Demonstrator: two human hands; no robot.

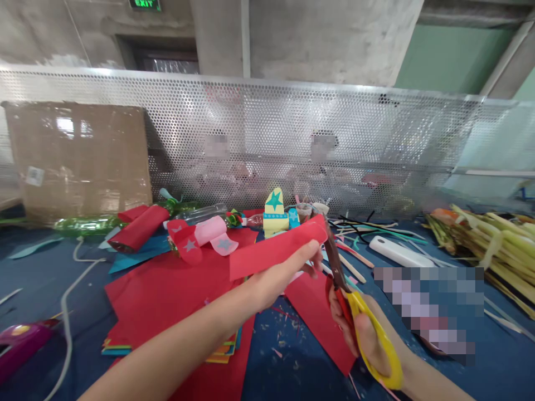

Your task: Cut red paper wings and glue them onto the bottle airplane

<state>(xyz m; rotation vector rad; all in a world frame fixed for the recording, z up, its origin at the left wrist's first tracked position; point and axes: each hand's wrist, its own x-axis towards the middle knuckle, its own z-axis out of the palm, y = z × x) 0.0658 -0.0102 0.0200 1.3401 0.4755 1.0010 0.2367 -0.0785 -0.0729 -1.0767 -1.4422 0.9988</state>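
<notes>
My left hand [288, 270] grips a strip of red paper [267, 253], raised above the table with its far end toward the right. In my right hand [359, 334] is a pair of scissors with yellow and red handles [378, 345]. The dark blades point up and lie against the strip's right end; whether they are cutting into it I cannot tell. Below my hands another red paper piece [321, 317] rests on the blue table. To the left, red sheets [167, 289] lie over a stack of coloured paper.
A yellow paper-wrapped bottle [275, 223] stands at the back, near a pink paper roll [211, 231] and a red roll [142, 228]. A purple glue gun [25, 345] with a white cord is at left. Dry stalks [489, 239] lie right. A perforated metal panel [267, 139] closes the back.
</notes>
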